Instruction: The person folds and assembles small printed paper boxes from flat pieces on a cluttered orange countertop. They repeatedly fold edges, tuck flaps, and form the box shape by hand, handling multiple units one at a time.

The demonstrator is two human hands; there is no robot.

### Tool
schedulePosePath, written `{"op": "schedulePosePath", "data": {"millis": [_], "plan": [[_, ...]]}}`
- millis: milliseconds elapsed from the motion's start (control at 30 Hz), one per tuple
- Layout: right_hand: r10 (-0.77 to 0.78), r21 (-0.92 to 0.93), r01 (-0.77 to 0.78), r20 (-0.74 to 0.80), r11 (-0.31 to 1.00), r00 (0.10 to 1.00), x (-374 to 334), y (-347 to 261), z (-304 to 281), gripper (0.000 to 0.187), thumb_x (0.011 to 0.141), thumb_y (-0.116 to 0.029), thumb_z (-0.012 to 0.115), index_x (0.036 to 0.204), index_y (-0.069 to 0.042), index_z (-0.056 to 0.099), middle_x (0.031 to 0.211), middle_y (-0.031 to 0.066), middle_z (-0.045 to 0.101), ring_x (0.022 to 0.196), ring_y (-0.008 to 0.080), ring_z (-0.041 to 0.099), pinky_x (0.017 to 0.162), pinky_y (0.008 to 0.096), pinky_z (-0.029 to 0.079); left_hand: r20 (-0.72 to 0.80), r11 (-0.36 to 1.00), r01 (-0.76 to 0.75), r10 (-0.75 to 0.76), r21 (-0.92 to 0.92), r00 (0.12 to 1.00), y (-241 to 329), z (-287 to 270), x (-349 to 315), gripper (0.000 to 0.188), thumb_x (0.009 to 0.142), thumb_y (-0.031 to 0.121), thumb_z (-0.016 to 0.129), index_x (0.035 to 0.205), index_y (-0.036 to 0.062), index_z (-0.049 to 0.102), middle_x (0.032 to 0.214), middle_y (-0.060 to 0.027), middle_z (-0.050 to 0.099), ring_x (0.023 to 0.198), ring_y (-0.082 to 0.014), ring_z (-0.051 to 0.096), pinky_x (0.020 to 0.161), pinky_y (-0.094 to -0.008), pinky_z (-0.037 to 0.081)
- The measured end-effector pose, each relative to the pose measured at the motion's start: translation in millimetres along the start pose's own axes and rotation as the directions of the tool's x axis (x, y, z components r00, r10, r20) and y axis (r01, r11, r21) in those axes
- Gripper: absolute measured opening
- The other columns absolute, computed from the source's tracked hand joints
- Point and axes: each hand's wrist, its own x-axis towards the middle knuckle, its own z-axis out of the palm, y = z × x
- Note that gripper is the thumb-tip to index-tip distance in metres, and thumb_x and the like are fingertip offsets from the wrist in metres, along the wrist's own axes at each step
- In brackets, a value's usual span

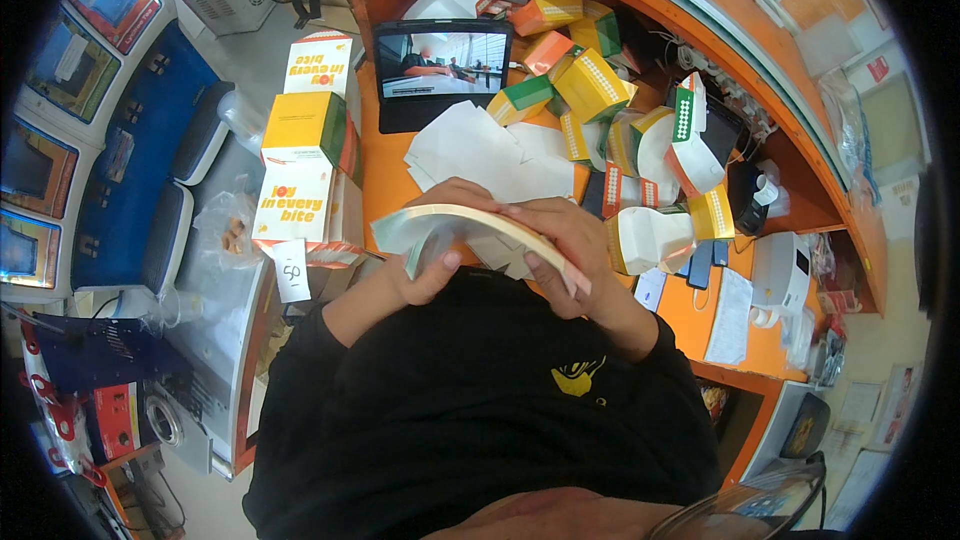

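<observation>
Just in front of my chest I hold a curved piece of paperboard (425, 225), pale with a green edge at its left end and a pinkish one at its right; it looks like a food carton blank. My left hand (420, 278) grips its left part, thumb on the near side and fingers behind. On the right end, my right hand (578, 240) is closed the same way, thumb toward me. Beyond the hands, flat white carton blanks (465, 150) lie spread on the orange desk (385, 175).
A tablet (445, 65) playing a video stands behind the blanks. Folded yellow, green and white food boxes (590, 85) are heaped at the back right. Stacked boxes (300, 195) stand at the left. Phones (700, 265), a cloth (730, 315) and a white device (782, 270) lie right.
</observation>
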Motion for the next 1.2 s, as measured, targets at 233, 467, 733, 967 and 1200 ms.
{"op": "schedulePosePath", "data": {"millis": [233,467,733,967,1200], "plan": [[0.005,0.356,-0.084,0.217,0.931,0.976,6.3,-4.3,10.2,0.051,0.077,-0.011,0.066,0.125,-0.001,0.054,0.12,0.017,0.06,0.104,0.033,0.064,0.088,0.0387,0.051,-0.221,0.971,-0.203,0.227,0.127,0.949,-23.9,-4.5,5.1,0.043,0.081,0.036,0.067,0.09,0.0029,0.041,0.081,-0.006,0.045,0.066,-0.0113,0.041,0.059,-0.0238,0.035],[-0.038,0.335,0.036,-0.003,0.941,0.999,8.1,14.7,14.3,0.05,0.088,-0.023,0.061,0.129,0.004,0.051,0.125,0.0222,0.056,0.109,0.0327,0.06,0.093,0.0387,0.047,-0.209,0.924,-0.152,0.235,0.352,0.949,2.5,4.7,17.6,0.048,0.085,0.041,0.063,0.105,0.0015,0.044,0.112,-0.0228,0.055,0.101,-0.0255,0.056,0.085,-0.0358,0.044],[0.28,0.486,0.011,-0.523,0.874,0.805,4.3,34.0,50.4,0.053,0.085,-0.048,0.069,0.1,-0.007,0.039,0.081,0.0046,0.045,0.068,0.0118,0.045,0.066,0.027,0.044,0.18,0.97,-0.112,0.073,0.218,0.981,8.3,30.3,4.0,0.065,0.076,0.029,0.065,0.127,-0.0016,0.04,0.128,-0.0248,0.052,0.11,-0.0321,0.058,0.099,-0.0392,0.043],[0.203,0.394,0.008,-0.493,0.919,0.846,11.4,50.1,45.9,0.044,0.083,-0.032,0.066,0.106,0.002,0.051,0.094,0.012,0.053,0.075,0.0184,0.054,0.066,0.0306,0.045,0.228,0.983,0.017,-0.06,0.184,0.972,21.6,10.0,13.1,0.079,0.072,0.039,0.072,0.134,0.002,0.04,0.12,-0.0157,0.054,0.113,-0.0256,0.057,0.089,-0.0361,0.049],[0.336,0.305,-0.274,-0.177,0.912,0.925,2.5,24.2,35.9,0.05,0.08,-0.021,0.075,0.119,0.001,0.053,0.108,0.0174,0.057,0.097,0.025,0.06,0.081,0.0371,0.049,0.08,0.99,0.002,0.009,-0.142,0.997,41.8,-3.2,25.5,0.081,0.084,0.059,0.066,0.131,-0.0045,0.05,0.135,-0.0194,0.05,0.125,-0.0272,0.052,0.097,-0.0385,0.047]]}}
